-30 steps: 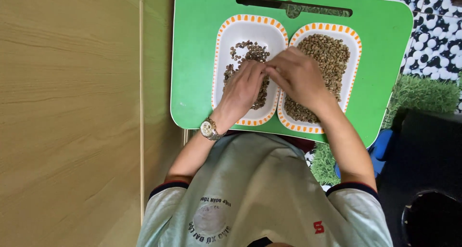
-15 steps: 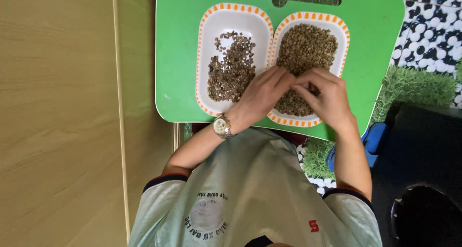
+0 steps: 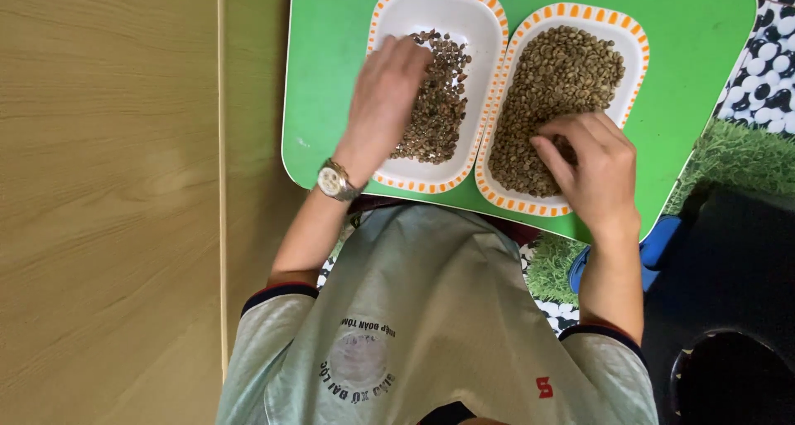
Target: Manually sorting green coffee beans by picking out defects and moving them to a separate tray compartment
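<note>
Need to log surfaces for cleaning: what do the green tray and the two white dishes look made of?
Green tray: likely plastic, with a smooth uniform colour and moulded handle slot. Left dish and right dish: glossy white with orange rim pattern, probably melamine, possibly glazed ceramic.

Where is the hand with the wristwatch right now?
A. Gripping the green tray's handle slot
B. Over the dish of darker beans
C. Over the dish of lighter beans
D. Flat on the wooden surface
B: the left hand, watch on its wrist, lies over the darker beans in the left dish.

left hand (image 3: 385,94) over dark beans (image 3: 439,102), right hand (image 3: 592,164) on pale beans (image 3: 563,77)
</note>
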